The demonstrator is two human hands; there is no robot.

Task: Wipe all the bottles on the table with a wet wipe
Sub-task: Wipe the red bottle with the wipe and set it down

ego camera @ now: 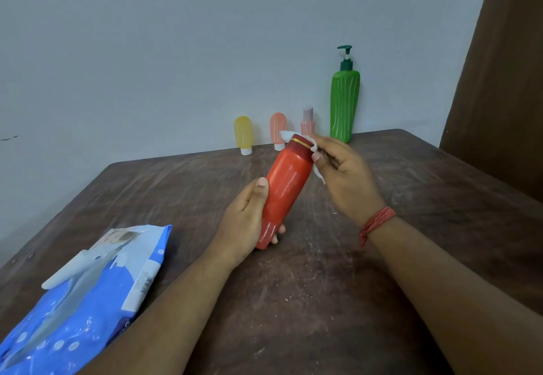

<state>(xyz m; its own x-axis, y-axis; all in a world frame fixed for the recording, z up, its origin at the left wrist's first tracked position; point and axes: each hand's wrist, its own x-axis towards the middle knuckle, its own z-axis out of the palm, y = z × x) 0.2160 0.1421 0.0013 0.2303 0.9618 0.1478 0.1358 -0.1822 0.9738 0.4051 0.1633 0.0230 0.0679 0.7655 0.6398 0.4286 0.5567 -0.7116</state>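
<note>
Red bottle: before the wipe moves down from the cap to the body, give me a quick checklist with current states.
1. Left hand grips the red bottle's lower end: ok.
2. Right hand pinches the wet wipe: ok.
3. Wipe in contact with the dark red cap: ok.
4. Bottle held off the table, tilted, body exposed for wiping: ok.
5. Cap fully wiped: cannot tell.
6. Remaining bottles standing upright at the wall, yellow tube, peach tube, pink bottle, green pump bottle: ok.
</note>
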